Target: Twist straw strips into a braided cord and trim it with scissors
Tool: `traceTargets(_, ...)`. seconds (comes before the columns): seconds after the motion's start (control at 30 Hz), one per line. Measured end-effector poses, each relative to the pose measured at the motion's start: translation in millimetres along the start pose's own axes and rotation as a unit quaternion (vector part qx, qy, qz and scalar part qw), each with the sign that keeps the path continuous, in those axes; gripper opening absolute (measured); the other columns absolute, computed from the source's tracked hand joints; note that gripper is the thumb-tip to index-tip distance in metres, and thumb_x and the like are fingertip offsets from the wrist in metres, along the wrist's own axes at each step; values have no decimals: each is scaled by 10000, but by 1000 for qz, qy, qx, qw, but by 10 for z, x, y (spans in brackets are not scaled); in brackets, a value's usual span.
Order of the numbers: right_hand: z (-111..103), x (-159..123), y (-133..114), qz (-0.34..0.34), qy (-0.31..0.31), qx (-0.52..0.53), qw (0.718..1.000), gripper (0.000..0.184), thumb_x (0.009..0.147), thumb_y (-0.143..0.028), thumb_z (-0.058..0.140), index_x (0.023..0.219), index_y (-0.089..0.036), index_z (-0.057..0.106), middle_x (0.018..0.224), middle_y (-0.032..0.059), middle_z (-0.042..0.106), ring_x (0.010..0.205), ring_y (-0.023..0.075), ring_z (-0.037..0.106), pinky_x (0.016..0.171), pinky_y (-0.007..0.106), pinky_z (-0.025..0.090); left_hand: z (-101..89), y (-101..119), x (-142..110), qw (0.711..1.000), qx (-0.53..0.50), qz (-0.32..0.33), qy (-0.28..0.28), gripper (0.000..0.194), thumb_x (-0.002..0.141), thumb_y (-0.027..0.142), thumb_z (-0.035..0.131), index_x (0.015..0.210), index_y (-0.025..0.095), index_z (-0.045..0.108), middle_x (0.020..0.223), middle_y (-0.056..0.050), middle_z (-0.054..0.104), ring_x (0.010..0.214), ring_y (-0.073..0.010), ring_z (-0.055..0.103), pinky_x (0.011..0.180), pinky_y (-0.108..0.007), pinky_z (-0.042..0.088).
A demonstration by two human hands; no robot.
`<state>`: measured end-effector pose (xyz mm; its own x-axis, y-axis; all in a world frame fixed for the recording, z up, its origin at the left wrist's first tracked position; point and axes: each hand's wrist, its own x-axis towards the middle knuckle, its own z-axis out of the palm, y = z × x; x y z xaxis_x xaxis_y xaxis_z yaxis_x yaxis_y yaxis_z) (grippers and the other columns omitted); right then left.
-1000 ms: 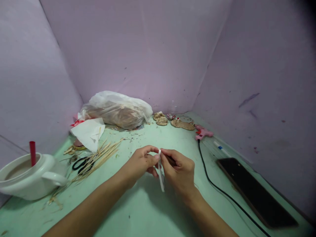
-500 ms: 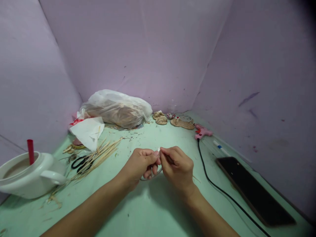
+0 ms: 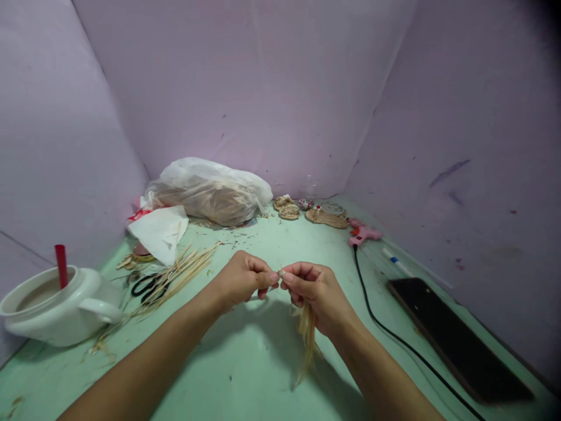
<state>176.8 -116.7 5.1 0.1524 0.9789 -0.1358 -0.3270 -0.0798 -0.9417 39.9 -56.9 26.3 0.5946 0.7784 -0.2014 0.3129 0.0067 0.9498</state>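
Note:
My left hand is closed in a pinch, its thumb and forefinger meeting my right fingertips over the middle of the green table. Under its fingers part of a thin white strip shows; the rest is hidden. My right hand is closed around a bundle of straw-coloured fibres, whose loose ends hang below the palm. Between the fingertips of both hands sits a small pale tip, too small to make out well.
On the left are a white pot with a red stick, black-handled scissors and straw strips. Behind lie a plastic bag and woven pieces. A pink glue gun, its black cord and a phone lie right.
My right hand has turned, and the fibre bundle now hangs in view below it. The white loop under the hands is mostly out of sight. The view has shifted slightly.

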Motion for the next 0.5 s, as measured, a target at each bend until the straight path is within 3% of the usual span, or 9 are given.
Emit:
traceTargets(0.13,-27,15,-20,38,-16,20,999,198,495,-258,737,537,-111,610,449,-23,543,328,16,358,332,158,223,-14,29,-14,999,28,11,20,222,607,318,620,554,105,656,373,29,468,358,-42,309,371,-187,206)
traceTargets(0.2,-43,21,-20,63,-31,34,997,209,487,-252,744,533,-113,594,435,-26,536,319,12,350,319,147,202,-21,29,-18,999,19,7,29,219,577,291,655,671,96,690,382,41,460,374,-46,321,377,-185,209)
traceTargets(0.3,-73,34,-9,111,-71,72,989,231,480,-234,752,521,-113,560,426,-27,529,312,0,323,301,127,165,-33,24,-29,999,-11,25,33,395,546,244,689,915,104,685,401,69,432,396,-48,325,390,-178,221)
traceTargets(0.4,-108,62,17,200,-163,131,957,250,484,-217,744,493,-107,520,392,-38,487,293,-18,262,282,109,119,-34,35,-57,998,-23,60,8,312,562,218,670,852,108,706,415,67,417,410,-39,295,405,-178,225)
traceTargets(0.5,-136,100,46,284,-246,171,911,238,484,-221,728,522,-100,526,377,-54,446,287,-21,228,268,101,88,-22,57,-93,997,-4,76,-15,226,572,195,640,759,95,720,464,20,512,450,-59,362,442,-192,281)
